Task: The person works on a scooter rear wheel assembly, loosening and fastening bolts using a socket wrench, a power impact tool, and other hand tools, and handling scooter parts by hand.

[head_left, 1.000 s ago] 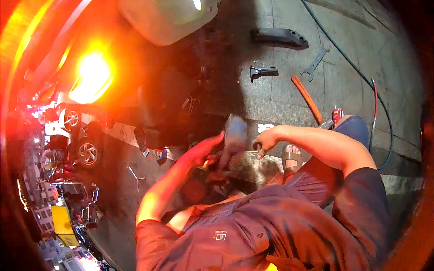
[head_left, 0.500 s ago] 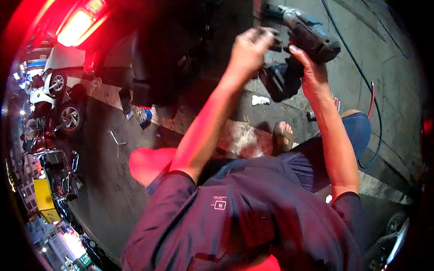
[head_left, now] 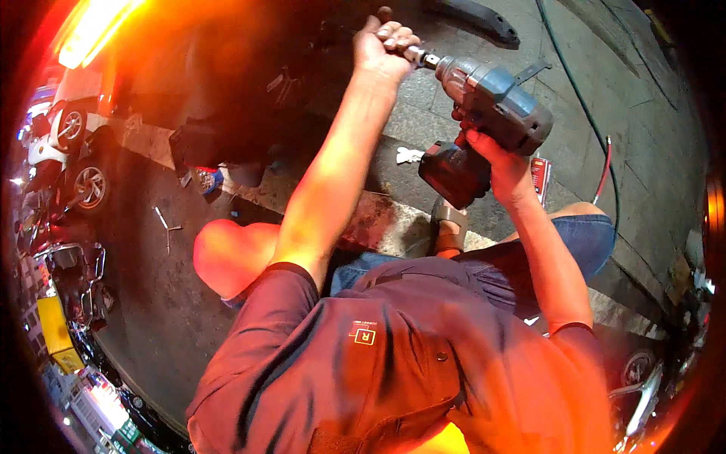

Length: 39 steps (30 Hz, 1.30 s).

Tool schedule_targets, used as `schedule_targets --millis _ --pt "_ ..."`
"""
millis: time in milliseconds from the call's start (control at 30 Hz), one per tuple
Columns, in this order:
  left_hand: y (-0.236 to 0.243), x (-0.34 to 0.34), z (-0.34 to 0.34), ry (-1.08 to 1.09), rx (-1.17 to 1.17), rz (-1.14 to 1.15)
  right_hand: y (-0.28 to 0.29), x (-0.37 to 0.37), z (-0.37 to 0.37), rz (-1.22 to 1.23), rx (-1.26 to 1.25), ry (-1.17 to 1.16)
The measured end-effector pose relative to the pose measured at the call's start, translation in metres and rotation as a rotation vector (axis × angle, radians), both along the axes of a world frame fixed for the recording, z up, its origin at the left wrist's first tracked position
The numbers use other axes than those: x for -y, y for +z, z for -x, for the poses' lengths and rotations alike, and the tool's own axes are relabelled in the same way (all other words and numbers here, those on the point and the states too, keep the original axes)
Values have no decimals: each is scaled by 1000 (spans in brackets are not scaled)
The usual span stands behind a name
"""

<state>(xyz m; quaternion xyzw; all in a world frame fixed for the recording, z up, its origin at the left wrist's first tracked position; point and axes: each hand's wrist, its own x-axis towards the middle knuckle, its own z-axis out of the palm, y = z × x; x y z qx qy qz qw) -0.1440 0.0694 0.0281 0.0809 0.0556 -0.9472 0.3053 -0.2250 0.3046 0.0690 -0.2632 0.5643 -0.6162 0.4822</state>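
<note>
A cordless impact wrench (head_left: pixel 495 94) is held up in front of me, its nose pointing left and its dark battery pack (head_left: pixel 452 175) hanging low. My right hand (head_left: pixel 505 168) is closed round the handle. At the nose sits a metal socket (head_left: pixel 416 55). My left hand (head_left: pixel 384 50), arm stretched forward, is closed with its fingers curled at the outer end of that socket. A small dark tip shows above the left fist; what it belongs to I cannot make out.
A dark curved part (head_left: pixel 480 21) lies on the paving ahead. Rightward run a green hose (head_left: pixel 582 91) and a red hose end (head_left: pixel 605 170). A red box (head_left: pixel 539 178), white crumpled item (head_left: pixel 409 155) and three-armed wrench (head_left: pixel 166 227) lie around me. Motorcycles (head_left: pixel 79 189) stand left.
My left hand has moved forward and left and is now closed at the socket. The impact wrench has swung so its nose meets that hand. The lamp's glow went from red to orange.
</note>
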Motion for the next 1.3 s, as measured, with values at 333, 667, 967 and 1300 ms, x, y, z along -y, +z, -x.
schedule_targets --millis 333,667,967,1300 --pt "3 -28 39 58 -20 57 -19 -3 20 -51 -110 -26" --pt "-2 -38 12 92 262 213 -24 16 26 3 252 81" --pt "-43 20 -97 547 1222 393 -31 36 24 -51 442 80" --pt "-53 48 -99 676 1199 518 -38 39 16 -64 373 137"
